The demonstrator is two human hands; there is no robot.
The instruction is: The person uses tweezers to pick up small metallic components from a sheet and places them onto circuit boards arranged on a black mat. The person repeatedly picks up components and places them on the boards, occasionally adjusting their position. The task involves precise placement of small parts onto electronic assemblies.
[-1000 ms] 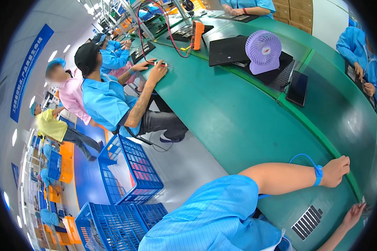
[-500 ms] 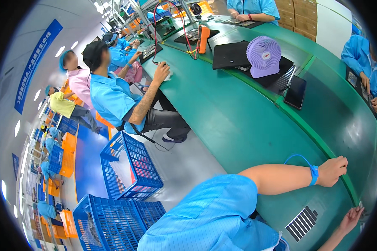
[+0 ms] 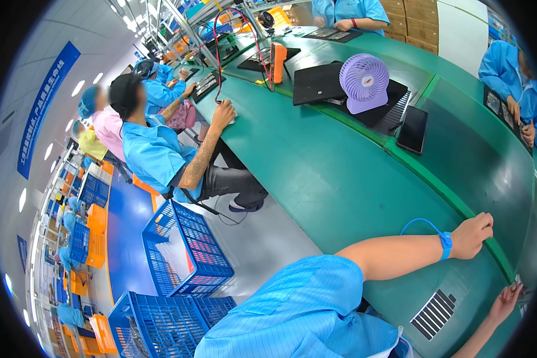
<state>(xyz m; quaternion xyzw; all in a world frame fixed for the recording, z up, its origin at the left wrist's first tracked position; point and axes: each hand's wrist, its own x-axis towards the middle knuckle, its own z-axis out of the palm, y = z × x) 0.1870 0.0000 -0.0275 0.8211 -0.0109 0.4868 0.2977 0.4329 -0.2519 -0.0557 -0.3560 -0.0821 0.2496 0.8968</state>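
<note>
My left hand (image 3: 472, 236), with a blue wrist strap (image 3: 446, 245) and its thin blue cord, is held over the green table by the raised green divider strip (image 3: 447, 191). Its fingers are curled in, and whatever they hold is hidden. My right hand (image 3: 506, 301) is at the lower right rim, its fingertips pinched at a small pale thing (image 3: 518, 281) too small to name. Between my arms a white sheet with black strips (image 3: 434, 314) lies flat on the table.
A purple fan (image 3: 364, 82), a black laptop (image 3: 320, 82) and a dark phone (image 3: 412, 130) sit farther along the table, near an orange meter (image 3: 277, 62) with red leads. Co-workers sit around it. Blue crates (image 3: 188, 247) stand on the floor at left.
The whole view has shifted slightly. My right hand appears a little higher, while my left stays curled near the divider strip. The co-worker at left has lowered the hand on the table slightly.
</note>
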